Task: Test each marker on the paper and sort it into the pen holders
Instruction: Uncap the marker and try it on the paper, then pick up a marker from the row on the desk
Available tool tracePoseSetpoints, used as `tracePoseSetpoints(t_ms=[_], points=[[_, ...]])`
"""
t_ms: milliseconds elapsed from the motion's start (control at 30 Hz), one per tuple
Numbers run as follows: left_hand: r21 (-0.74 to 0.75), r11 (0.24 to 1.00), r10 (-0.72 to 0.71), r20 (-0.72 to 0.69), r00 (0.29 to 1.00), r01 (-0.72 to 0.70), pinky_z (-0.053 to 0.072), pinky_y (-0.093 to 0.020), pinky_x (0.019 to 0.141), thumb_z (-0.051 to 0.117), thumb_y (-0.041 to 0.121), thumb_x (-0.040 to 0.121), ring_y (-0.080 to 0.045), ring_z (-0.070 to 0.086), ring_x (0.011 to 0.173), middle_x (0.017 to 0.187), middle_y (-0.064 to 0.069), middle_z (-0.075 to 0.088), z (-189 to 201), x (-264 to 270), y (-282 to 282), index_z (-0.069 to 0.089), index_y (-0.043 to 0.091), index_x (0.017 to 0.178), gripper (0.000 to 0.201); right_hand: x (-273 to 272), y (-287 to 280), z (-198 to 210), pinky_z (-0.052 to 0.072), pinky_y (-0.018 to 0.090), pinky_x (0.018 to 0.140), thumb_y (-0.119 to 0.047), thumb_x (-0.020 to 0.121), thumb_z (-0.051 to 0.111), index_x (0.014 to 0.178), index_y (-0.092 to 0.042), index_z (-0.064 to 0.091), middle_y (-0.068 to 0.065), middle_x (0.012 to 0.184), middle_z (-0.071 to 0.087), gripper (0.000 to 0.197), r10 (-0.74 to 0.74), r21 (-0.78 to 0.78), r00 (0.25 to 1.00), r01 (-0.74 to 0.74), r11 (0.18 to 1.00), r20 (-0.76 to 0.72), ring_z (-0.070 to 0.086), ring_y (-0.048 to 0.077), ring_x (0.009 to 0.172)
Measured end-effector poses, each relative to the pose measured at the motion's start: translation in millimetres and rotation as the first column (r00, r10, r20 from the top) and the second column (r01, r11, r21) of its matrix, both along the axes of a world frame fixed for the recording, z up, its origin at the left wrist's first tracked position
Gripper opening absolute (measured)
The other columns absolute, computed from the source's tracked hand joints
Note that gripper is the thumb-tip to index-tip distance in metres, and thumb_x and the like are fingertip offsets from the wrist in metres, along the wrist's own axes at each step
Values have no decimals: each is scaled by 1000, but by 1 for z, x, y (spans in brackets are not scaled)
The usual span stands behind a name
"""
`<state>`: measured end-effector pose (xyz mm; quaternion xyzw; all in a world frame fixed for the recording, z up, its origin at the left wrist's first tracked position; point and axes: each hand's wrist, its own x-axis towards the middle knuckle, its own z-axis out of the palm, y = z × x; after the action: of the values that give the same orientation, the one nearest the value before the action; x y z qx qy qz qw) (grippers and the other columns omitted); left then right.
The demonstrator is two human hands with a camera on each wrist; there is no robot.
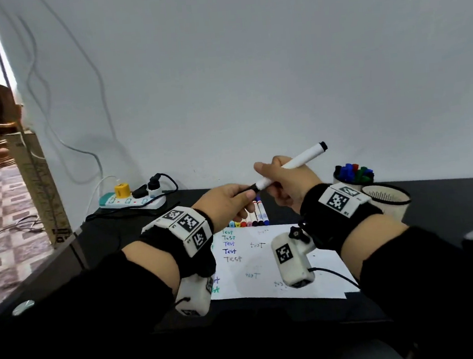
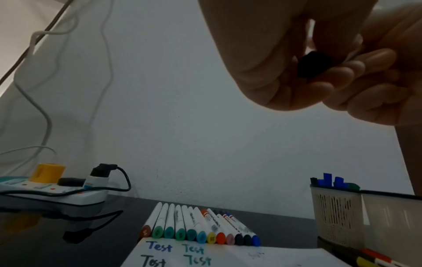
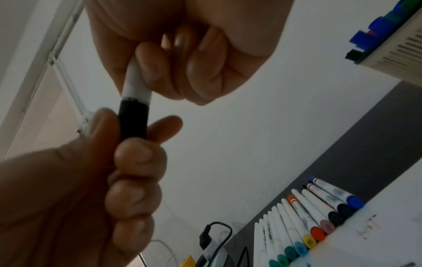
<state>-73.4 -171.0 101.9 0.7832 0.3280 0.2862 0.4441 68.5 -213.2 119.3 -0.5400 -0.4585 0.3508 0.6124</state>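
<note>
Above the middle of the desk (image 1: 445, 189), the person holds a white marker (image 1: 294, 164) in the air with both hands. The right hand (image 1: 284, 181) is wrapped around the white barrel, while the left hand (image 1: 226, 201) has its fingers and thumb closed on the black cap (image 3: 133, 121) at the marker's near end. The cap looks seated against the barrel; whether it is going on or coming off cannot be told.

Below them, the paper (image 1: 279, 261) carries several written "Test" words, and a row of markers (image 2: 200, 227) lies along its far edge. Two pen holders (image 1: 385, 196) stand at the right side of the desk, the farther one already holding markers.

The risk here is likely a sudden release: if the cap sticks and then gives, the hands could jerk apart, flinging the cap away or streaking ink across fingers. A dropped marker could also scatter the tidy row below.
</note>
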Motion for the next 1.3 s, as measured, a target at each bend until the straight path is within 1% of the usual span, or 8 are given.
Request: tracePoseSetpoints(t_ms=[100,400,567,833,967,1067,1167,1300], points=[[-45,999,-24,38,999,25,40,-16,57,39,17,100,-8,44,57,66,3,49,7,3,-5,57,18,89,21,2,-6,7,17,13,35,-19,92,57,60,-15,35,4,38,40,39,9,-12,999,-10,1000,-39,25,11,28],[260,964,116,-221,968,-56,36,-21,58,31,32,101,-8,45,63,73,6,50,17,26,-18,49,28,78,30,6,-14,10,22,13,34,-11,91,45,66,-15,42,-1,37,30,26,-120,-59,960,108,992,-254,26,10,29],[125,992,43,-227,973,-15,37,-17,57,31,31,102,-7,44,62,69,6,48,18,29,-18,52,18,88,28,11,-11,1,19,12,37,-10,92,44,65,-14,39,0,36,28,27,-120,-76,949,103,992,-291,24,11,29],[197,978,135,-381,915,-63,33,-18,57,31,37,101,-6,43,61,71,8,49,19,28,5,55,22,94,29,20,6,-10,25,18,35,-30,90,64,73,-9,49,6,55,48,31,-213,-52,949,206,977,-234,33,9,38],[202,975,179,-465,867,-93,35,-22,58,30,38,101,-9,43,62,74,4,49,17,29,16,54,21,93,31,24,15,-11,39,23,53,-35,81,72,106,-9,46,5,82,57,45,-390,-90,920,392,916,39,48,10,58],[202,972,206,-488,848,-119,34,-23,56,30,39,101,-11,42,59,73,3,48,16,35,23,53,21,91,31,29,16,-11,31,19,52,-40,81,71,110,-16,36,-1,91,52,51,-496,-77,842,520,850,211,46,5,66],[195,974,198,-511,837,-111,32,-25,56,30,38,100,-13,40,58,75,1,49,13,46,31,56,17,94,34,34,21,-10,36,19,57,-16,92,56,117,-15,45,8,110,55,27,-417,-29,810,469,883,414,51,11,73],[194,978,164,-514,842,-72,33,-25,56,31,39,100,-12,43,59,70,3,49,14,64,38,55,20,87,33,44,28,-16,39,25,85,-2,88,45,126,-18,54,8,122,44,42,-160,-39,497,366,930,853,46,23,111]])
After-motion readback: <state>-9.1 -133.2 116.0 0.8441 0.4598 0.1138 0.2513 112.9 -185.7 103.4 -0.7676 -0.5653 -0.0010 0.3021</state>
